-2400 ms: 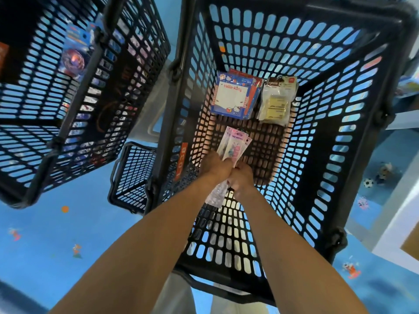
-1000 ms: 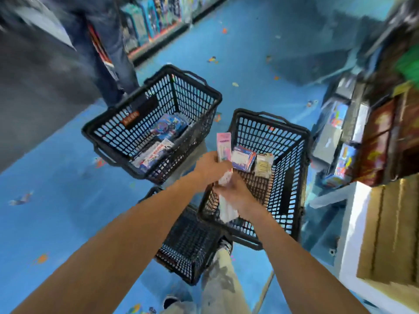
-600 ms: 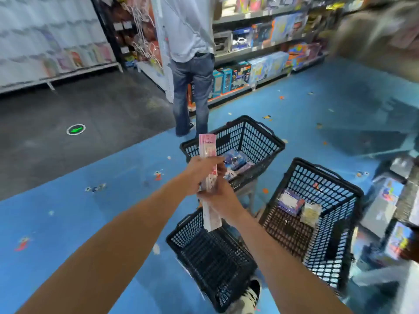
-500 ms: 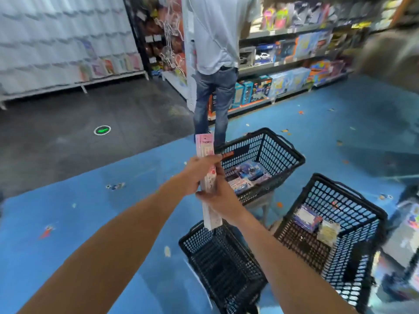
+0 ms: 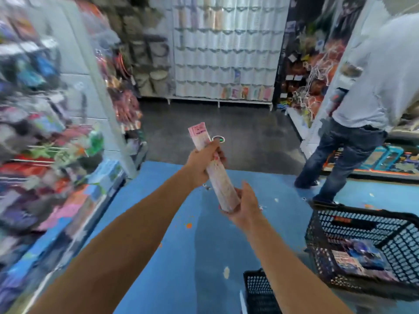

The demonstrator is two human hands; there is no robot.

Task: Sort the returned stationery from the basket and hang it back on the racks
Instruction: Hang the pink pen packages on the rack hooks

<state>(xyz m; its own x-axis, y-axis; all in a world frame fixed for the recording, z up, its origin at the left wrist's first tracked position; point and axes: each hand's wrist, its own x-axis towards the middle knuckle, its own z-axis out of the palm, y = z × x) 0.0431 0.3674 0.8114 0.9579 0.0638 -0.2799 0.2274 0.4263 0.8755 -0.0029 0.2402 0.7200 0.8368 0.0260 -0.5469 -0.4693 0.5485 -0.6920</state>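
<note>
Rack (image 5: 45, 143) of hanging goods, blurred, stands well left of the pink stationery pack (image 5: 223, 184). Left hand (image 5: 203, 163) is curled round the pack's upper part. Pack is held in the air, tilted, top leaning left. Right hand (image 5: 246, 208) grips its lower end. Below-right of the pack: small black basket (image 5: 258, 291), then larger black basket (image 5: 362, 225) holding packaged items (image 5: 353, 261). Upper right of the pack: a person (image 5: 367, 98), standing.

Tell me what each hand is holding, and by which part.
Both hold one long pink stationery pack: the left hand grips it near the top, the right hand holds its bottom end.
</note>
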